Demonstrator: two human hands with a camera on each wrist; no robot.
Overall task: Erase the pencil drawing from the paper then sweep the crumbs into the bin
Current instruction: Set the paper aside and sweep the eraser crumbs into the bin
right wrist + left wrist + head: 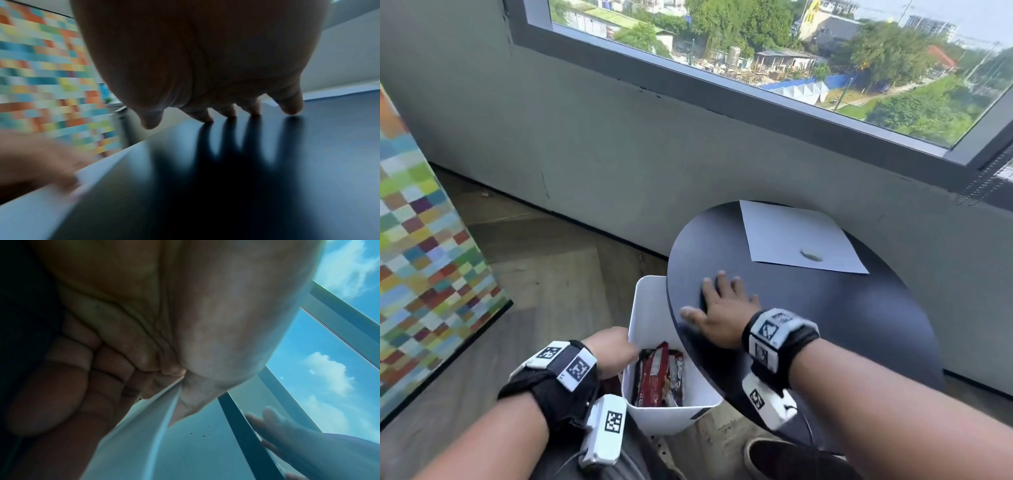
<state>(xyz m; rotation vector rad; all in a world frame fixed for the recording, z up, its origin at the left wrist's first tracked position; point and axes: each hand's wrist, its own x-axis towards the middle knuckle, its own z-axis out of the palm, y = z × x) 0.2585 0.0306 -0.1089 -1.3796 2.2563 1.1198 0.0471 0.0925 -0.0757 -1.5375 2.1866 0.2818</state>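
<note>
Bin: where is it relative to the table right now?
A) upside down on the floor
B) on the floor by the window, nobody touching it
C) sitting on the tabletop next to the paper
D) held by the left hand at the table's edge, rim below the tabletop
D: the left hand grips the rim of the white bin, which sits tucked against and partly under the edge of the black table, while the right hand lies flat on the tabletop.

- The head view looks steeply down from above onto the round black table (825, 308) and white plastic bin (650, 308), window beyond.
- The left wrist view sits close under the left hand (144, 321), facing up along the bin's white wall (131, 434).
- The right wrist view skims low over the tabletop, close behind the right hand (205, 65); both wrist views share the bin's rim and the table edge.
</note>
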